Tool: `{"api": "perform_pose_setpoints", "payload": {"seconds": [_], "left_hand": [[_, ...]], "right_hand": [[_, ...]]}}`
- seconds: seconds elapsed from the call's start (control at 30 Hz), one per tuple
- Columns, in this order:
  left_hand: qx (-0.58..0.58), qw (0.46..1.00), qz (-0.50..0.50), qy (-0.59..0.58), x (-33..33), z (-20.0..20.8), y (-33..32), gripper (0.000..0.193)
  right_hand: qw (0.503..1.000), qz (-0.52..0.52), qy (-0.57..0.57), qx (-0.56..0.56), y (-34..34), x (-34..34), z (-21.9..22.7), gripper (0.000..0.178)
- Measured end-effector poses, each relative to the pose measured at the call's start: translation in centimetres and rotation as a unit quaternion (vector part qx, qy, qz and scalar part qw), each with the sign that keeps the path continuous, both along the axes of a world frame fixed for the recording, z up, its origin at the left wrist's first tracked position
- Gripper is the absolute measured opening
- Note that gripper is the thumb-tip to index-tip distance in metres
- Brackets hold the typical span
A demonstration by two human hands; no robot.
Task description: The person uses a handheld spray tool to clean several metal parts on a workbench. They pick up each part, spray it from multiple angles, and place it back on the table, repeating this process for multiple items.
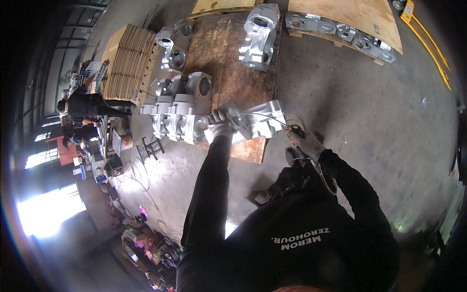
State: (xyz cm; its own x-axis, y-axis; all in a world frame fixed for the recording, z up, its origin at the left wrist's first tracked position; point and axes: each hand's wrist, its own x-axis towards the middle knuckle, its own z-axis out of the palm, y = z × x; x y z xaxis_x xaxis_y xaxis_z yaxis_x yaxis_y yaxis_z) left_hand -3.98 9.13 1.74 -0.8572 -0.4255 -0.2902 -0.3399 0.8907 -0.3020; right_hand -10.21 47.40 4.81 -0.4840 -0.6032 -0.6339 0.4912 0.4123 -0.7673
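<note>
In a pale work glove, my left hand (pixel 221 123) is closed over the near end of a silver metal casting (pixel 265 120). A thin curved tube (pixel 260 115) runs above this casting, and its far-left end meets the closed fingers. My gloved right hand (pixel 309 144), just right of the casting, is wrapped round a hand tool with an orange body (pixel 295 130). The tube seems to come from this tool; its exact kind is too small to make out. A hose (pixel 327 183) hangs from the right hand toward my sleeve.
Several silver castings (pixel 182 107) stand close together left of my hand on a worn wooden board (pixel 221 63). Another casting (pixel 259 36) lies at its far end. More sit under a plywood sheet (pixel 348 17). Wooden panels (pixel 129 63) are stacked left; two people (pixel 85 104) work beyond.
</note>
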Motion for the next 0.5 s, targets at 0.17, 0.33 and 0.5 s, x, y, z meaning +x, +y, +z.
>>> {"api": "perform_pose_setpoints", "payload": {"seconds": [0.17, 0.33, 0.5], "left_hand": [[0.019, 1.000, -0.005, 0.001, 0.3, 0.9, 0.2, 0.125], [0.011, 0.999, 0.007, -0.037, -1.2, 3.4, 2.1, 0.118], [0.013, 0.996, -0.042, 0.080, -0.1, 2.1, 1.3, 0.109]], "right_hand": [[0.999, -0.022, -0.011, -0.037, -2.0, -0.7, 3.0, 0.052], [0.998, -0.025, -0.018, -0.053, -2.5, -1.7, 0.2, 0.037], [0.990, -0.071, -0.045, -0.111, 0.2, -2.7, -1.1, 0.041]]}}
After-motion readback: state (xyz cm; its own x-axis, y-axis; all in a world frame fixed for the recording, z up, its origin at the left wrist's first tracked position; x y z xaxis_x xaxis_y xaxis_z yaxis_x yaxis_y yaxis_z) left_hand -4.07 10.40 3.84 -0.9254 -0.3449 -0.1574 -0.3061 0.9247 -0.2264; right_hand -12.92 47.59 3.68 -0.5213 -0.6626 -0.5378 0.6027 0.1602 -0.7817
